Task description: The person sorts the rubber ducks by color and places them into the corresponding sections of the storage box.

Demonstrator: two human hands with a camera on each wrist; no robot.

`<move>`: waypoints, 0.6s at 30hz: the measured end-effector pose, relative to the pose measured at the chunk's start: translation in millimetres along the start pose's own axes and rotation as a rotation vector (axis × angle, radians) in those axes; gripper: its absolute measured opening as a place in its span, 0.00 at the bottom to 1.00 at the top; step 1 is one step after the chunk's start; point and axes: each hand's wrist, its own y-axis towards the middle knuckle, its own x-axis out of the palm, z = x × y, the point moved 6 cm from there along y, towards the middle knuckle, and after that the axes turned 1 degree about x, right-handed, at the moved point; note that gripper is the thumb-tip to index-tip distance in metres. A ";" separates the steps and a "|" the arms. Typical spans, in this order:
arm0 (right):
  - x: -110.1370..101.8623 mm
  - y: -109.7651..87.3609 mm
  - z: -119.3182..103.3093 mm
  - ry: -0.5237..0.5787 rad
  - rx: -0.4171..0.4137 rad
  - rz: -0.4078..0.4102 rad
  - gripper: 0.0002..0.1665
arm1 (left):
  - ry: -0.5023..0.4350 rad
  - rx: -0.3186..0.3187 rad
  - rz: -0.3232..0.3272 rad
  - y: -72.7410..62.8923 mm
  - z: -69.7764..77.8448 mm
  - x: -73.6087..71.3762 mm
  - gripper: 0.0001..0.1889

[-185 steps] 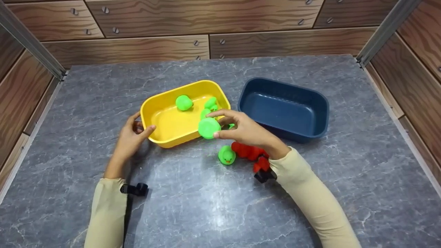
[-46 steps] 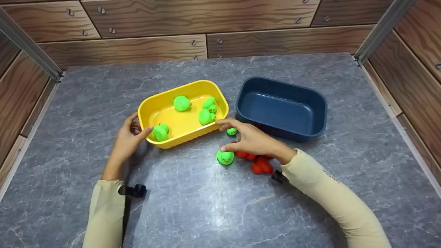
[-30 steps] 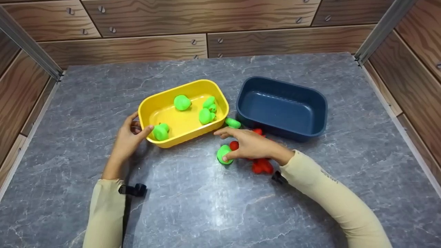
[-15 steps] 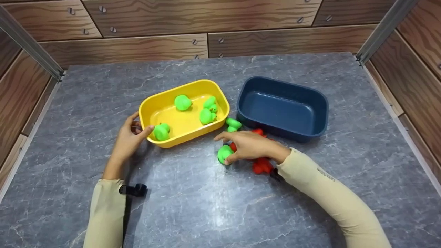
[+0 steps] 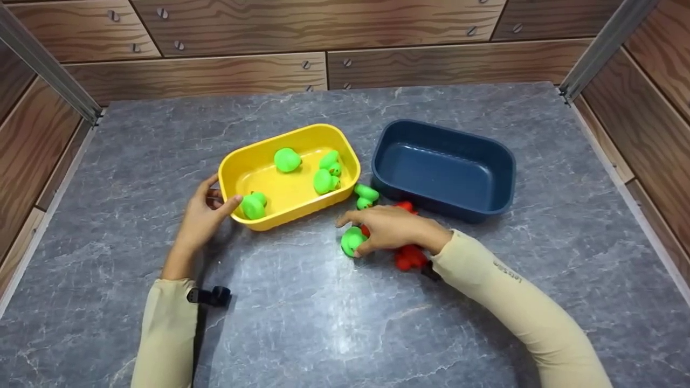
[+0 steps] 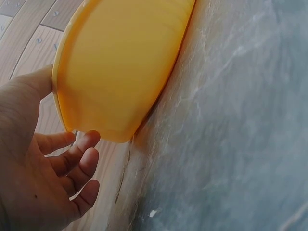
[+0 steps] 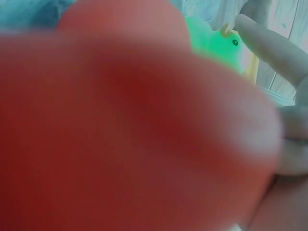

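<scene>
My left hand [image 5: 204,215] holds the near left end of a yellow tub [image 5: 294,211], thumb over the rim and fingers outside. Several green rubber ducks [image 5: 287,160] lie in the tub. Over the table, my right hand [image 5: 396,229] is around another green rubber duck [image 5: 351,240], thumb at its front and index finger just past its far side. A second loose green duck [image 5: 366,193] lies between the tubs. Beneath my right hand are red toys [image 5: 409,257], partly hidden. One blurred red toy [image 7: 144,134] fills most of the right wrist view.
A dark blue tub [image 5: 439,172] stands right of the yellow one, with nothing inside. Grey marbled tabletop [image 5: 302,307] lies under everything. Wood-patterned panels [image 5: 345,27] close off the back and both sides.
A green duck went into the left end of the yellow tub. My right hand then came back to the duck in front, lowering its thumb there. My left hand stays on the tub.
</scene>
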 end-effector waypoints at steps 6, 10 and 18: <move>0.8 0.1 -0.6 -0.023 -0.011 0.005 0.33 | 0.012 0.009 0.006 -1.3 0.9 -0.8 0.38; 1.2 -0.3 0.2 -0.011 -0.015 0.010 0.32 | 0.024 0.004 0.001 -1.0 0.9 -0.6 0.38; 1.3 -2.9 -1.7 0.042 -0.050 0.027 0.30 | 0.015 -0.003 -0.009 -0.6 0.8 -0.4 0.38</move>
